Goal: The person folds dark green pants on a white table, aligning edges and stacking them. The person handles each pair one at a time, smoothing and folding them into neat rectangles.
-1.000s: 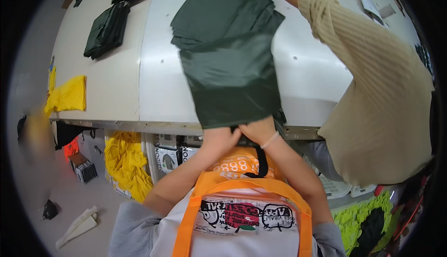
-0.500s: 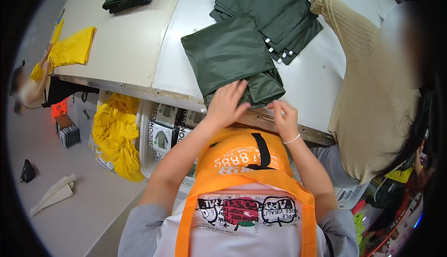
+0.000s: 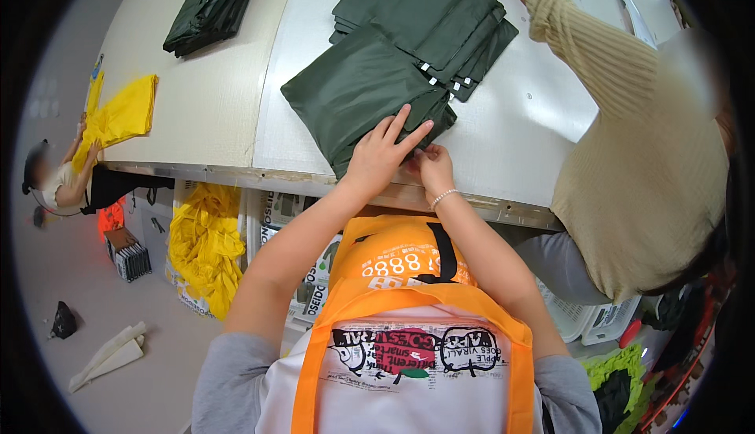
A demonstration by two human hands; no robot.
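In the head view, a glossy dark-green square of folded cloth lies at the long silvery metal-topped table's near edge; the left hand spreads on it, the right hand curls at its corner, pinching or not I cannot tell. Uneven pressing could crease the slick cloth or slide it off the table
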